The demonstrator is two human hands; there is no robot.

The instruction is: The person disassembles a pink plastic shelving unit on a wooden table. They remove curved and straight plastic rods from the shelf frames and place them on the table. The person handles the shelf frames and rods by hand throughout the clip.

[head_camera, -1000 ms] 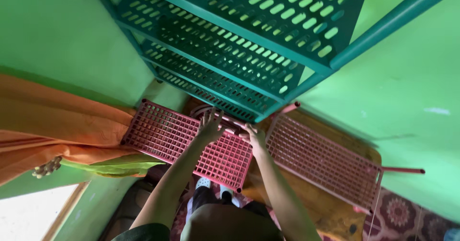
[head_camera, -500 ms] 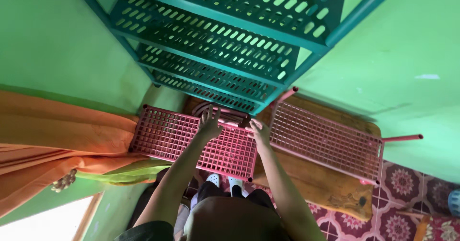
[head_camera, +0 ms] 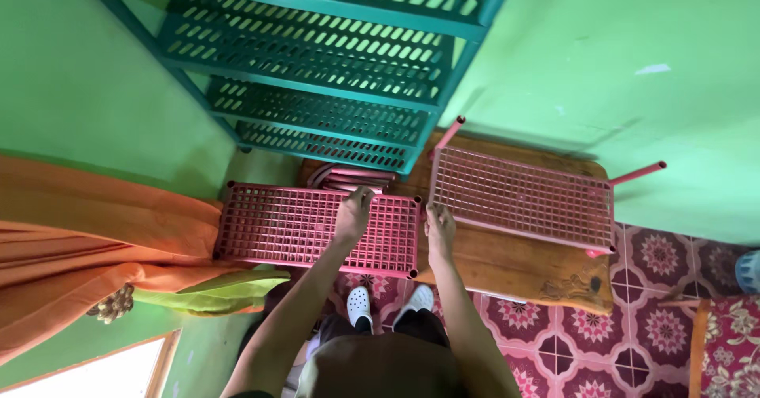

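Left hand (head_camera: 353, 214) lies palm-down on the pink tray (head_camera: 317, 228), fingers wrapped over its far long edge, right of the tray's middle. Looks like a grip on that edge, but the fingertips are hidden behind the rim, so I cannot tell how tightly it closes. Right hand (head_camera: 440, 225) is at the tray's right short end, just off the corner, fingers curled toward the edge; cannot tell if it actually clamps the tray or just rests beside it against the table (head_camera: 514, 267).

The tray is a flat pink plastic grid, held about level in front of the person, long side running left-right. Its left end sits near the orange curtain (head_camera: 95, 232), its right end overlaps the wooden table's left edge. White shoes (head_camera: 388, 303) show below it, on the patterned red tile floor (head_camera: 617, 342).

A second tray (head_camera: 522, 196) of the same type lies on the table to the right, with pink tubes (head_camera: 637, 173) sticking out at its corners. More pink tubes (head_camera: 348, 178) lie curved just beyond the held tray.

A green rack (head_camera: 317, 73) with slotted shelves stands against the green wall (head_camera: 633, 65) beyond both trays. A yellow-green cloth (head_camera: 206, 291) hangs under the curtain at lower left.
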